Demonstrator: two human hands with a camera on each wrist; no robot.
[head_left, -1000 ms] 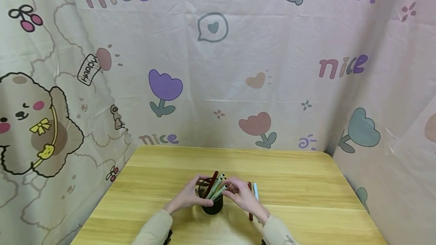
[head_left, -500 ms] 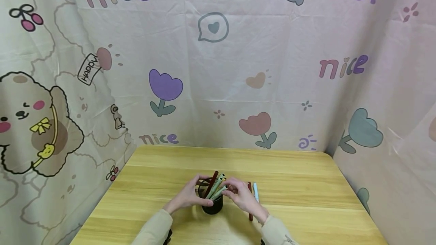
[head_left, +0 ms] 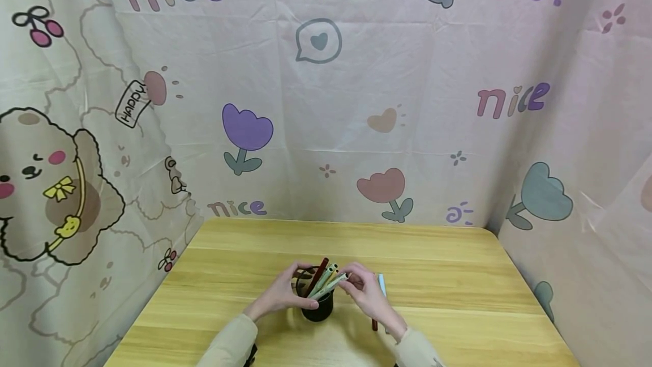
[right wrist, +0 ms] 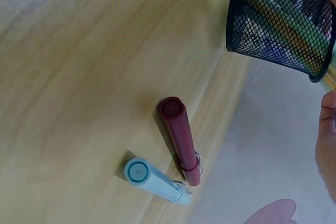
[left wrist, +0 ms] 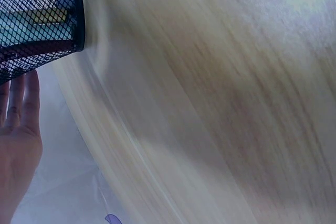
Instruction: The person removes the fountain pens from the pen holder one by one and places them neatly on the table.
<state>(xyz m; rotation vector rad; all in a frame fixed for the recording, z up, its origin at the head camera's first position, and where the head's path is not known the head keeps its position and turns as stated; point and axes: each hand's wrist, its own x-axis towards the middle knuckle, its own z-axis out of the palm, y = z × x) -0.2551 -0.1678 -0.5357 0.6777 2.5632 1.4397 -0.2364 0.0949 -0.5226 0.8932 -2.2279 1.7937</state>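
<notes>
My left hand (head_left: pixel 282 292) grips a black mesh pen holder (head_left: pixel 318 311), its thumb across the near side and fingers round the back. Several pens stand in the holder, among them a dark red pen (head_left: pixel 318 276) and pale green ones. With thumb and fingertips my right hand (head_left: pixel 365 292) pinches the upper end of a pale green pen (head_left: pixel 330 286), which leans right over the rim. The left wrist view shows the holder's mesh wall (left wrist: pixel 39 30) above the fingers. In the right wrist view, the right thumb is beside the pens at the holder's mouth.
A dark red pen (right wrist: pixel 181 137) and a light blue pen (right wrist: pixel 157 181) lie on the wooden table (head_left: pixel 458 287) to the right of the holder, partly behind the right hand in the head view. A patterned cloth (head_left: pixel 326 101) hangs behind the table and along both sides.
My right hand has shifted slightly right, and the pale green pen's upper end has come with it, leaning further out of the holder. My left hand and the holder stay nearly still.
</notes>
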